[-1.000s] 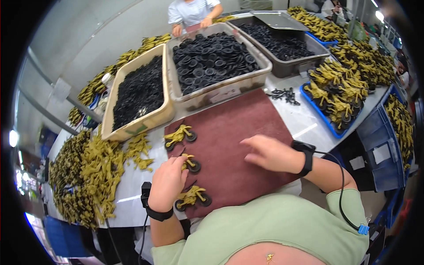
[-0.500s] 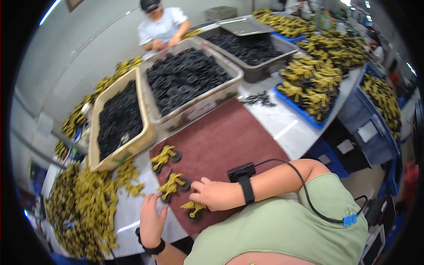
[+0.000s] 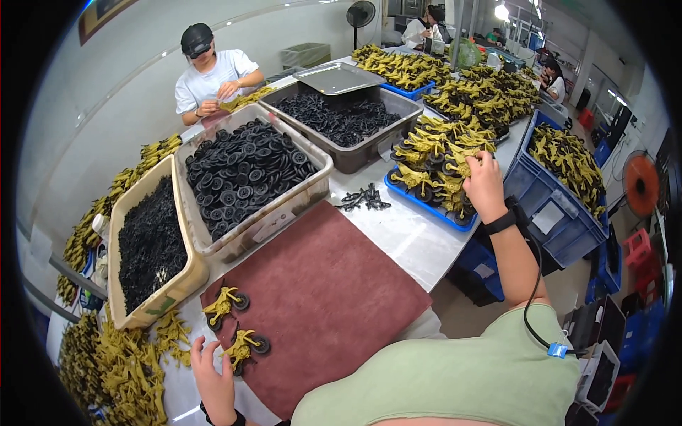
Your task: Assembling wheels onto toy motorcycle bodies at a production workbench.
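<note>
Two yellow toy motorcycles with black wheels stand at the left side of a reddish-brown mat [image 3: 320, 291]: a farther toy motorcycle [image 3: 223, 304] and a nearer toy motorcycle [image 3: 243, 345]. Beside the nearer one is my left hand [image 3: 213, 375], fingers and thumb apart, holding nothing. My right arm reaches out to the far right. There my right hand [image 3: 484, 186] has its fingers closed on a yellow toy motorcycle [image 3: 460, 163] at the edge of the heap on a blue tray [image 3: 430, 206]. My palm and fingers partly hide that piece.
A bin of black wheels [image 3: 259, 231], a cream bin of small black parts [image 3: 190, 273] and a grey bin [image 3: 348, 157] stand beyond the mat. Loose black parts [image 3: 364, 198] lie near the tray. Yellow parts [image 3: 131, 362] pile up at left. Across the table, a person [image 3: 213, 78] works.
My right hand has moved from the mat to the blue tray at far right. The nearest toy motorcycle has left the mat. My left hand stays by the mat's left edge. The view has shifted.
</note>
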`<state>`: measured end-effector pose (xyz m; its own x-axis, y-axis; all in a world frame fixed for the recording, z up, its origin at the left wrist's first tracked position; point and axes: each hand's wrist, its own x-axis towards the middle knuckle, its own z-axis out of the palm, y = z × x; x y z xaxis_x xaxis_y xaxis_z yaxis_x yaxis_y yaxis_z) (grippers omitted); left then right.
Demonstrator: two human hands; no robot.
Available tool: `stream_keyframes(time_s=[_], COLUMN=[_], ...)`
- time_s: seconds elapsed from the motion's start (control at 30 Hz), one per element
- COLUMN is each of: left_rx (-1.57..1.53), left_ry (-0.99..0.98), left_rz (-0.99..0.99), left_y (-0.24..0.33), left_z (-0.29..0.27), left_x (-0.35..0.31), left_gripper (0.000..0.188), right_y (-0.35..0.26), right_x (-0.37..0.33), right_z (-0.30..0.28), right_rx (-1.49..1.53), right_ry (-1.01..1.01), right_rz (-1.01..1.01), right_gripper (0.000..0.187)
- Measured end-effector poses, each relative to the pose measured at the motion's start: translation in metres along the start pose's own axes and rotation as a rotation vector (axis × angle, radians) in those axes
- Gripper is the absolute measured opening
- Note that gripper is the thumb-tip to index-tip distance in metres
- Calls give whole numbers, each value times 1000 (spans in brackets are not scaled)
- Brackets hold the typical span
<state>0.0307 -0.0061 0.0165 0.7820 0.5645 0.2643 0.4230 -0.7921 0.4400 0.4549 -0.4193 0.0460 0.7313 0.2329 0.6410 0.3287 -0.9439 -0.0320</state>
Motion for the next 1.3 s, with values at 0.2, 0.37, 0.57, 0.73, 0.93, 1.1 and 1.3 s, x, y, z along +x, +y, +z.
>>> stream_keyframes(time_s=[0.2, 0.37, 0.57, 0.73, 0.93, 1.1, 1.3], left_rx=[-25, -3, 2, 28, 47, 12, 104], left_ry=[-44, -57, -119, -97, -150, -292, -296], left_rz=[-57, -89, 12, 87, 94, 192, -89], left_y=[5, 17, 9, 8, 0, 8, 8], left_z=[-3, -7, -6, -9, -12, -14, 5], left_x=[0, 1, 4, 3, -3, -16, -18], left_gripper=[27, 24, 30, 29, 29, 58, 68], right_y=[0, 1, 5, 6, -12, -67, -197], right_x=[-7, -11, -31, -32, -27, -37, -76], right_z=[22, 17, 25, 18, 12, 10, -2], right_rx=[-91, -94, -177, -93, -83, 350, 970], right_ry=[-29, -56, -52, -18, 54, 246, -40], right_rz=[-12, 11, 35, 24, 5, -255, -641], right_gripper=[42, 44, 66, 83, 83, 62, 38])
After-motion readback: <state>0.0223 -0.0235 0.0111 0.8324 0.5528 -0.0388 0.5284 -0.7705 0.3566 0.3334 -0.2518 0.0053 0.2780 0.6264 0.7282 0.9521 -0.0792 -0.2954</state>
